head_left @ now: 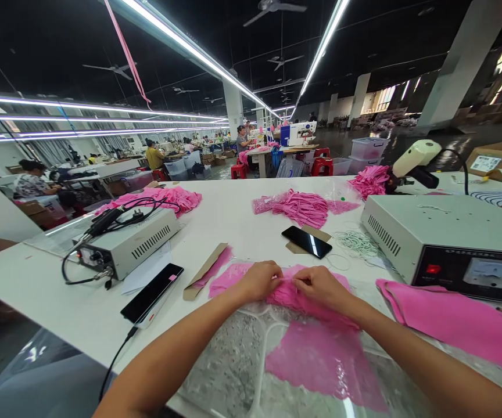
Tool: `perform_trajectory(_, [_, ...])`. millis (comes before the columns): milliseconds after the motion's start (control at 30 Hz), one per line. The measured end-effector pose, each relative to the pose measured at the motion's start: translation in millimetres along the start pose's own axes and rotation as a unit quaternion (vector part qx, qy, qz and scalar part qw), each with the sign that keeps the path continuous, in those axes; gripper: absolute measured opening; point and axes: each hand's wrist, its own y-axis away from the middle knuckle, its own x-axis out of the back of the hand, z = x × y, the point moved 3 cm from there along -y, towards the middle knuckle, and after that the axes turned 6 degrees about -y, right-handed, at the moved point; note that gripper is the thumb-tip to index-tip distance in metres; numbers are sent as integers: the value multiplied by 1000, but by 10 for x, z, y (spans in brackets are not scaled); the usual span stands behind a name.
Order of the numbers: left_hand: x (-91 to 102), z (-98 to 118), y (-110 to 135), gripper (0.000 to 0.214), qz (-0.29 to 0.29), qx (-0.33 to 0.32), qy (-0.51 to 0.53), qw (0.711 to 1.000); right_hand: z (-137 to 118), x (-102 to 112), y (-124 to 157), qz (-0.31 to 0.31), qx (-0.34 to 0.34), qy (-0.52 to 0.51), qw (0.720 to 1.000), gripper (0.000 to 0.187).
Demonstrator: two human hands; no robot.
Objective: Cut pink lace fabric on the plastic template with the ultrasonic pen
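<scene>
A gathered bundle of pink fabric strips [288, 296] lies on clear plastic in front of me. At its middle, my left hand [260, 281] is closed in a pinch from the left. My right hand [322, 287] pinches close by from the right, a small gap between the two sets of fingertips. Whether a thin cord or band is also between the fingers, I cannot tell. Nearer to me, a flat sheer pink piece [321, 360] lies under or in the plastic. Left of the bundle is a folded brown card [206, 271] with pink fabric beside it.
Grey control boxes stand left [140, 241] and right [451, 232]. Phones lie left [153, 293] and beyond my hands [307, 241], near pale loops of thin cord [358, 242]. Other pink bundles [303, 206] and folded pink fabric [455, 319] lie about. People work at tables behind.
</scene>
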Motion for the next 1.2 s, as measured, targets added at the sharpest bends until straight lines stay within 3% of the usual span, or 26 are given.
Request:
perform_trajectory(200, [84,118,38,14,53,59,-5,997,-11,364,117,104,-44,-125,986,28])
perform_trajectory(333, [52,556,-60,24,66,50,-2,997,49,563,218,201,-76,-198,956,28])
perform_trajectory(433, [-87,908,-228,40,69,54,-30,996,60,663,287,264,-78,-221,936,29])
perform_trajectory(500, [-176,1072,-360,38,74,58,-63,994,37,757,365,304,-77,-220,924,27])
perform_trajectory(600, [-234,1230,-527,20,81,39,-91,992,16,968,618,375,-89,-206,899,26])
perform_trajectory(733, [-224,1435,-564,12,78,-34,-96,992,130,1220,1268,446,-144,-184,864,23])
perform_trajectory(833, [-313,1634,-379,11,61,-155,-103,981,294,1240,1827,407,-238,-83,878,18])
perform_trajectory(967, [-598,1841,52,17,51,-375,-132,916,451,1136,2315,232,-326,132,907,20])
perform_trajectory(1067, [-741,1883,248,24,33,-418,-120,900,510,1082,2471,118,-359,216,900,18])
perform_trajectory(1200, [-679,1905,294,28,17,-408,-94,908,568,1051,2591,44,-342,290,893,17])
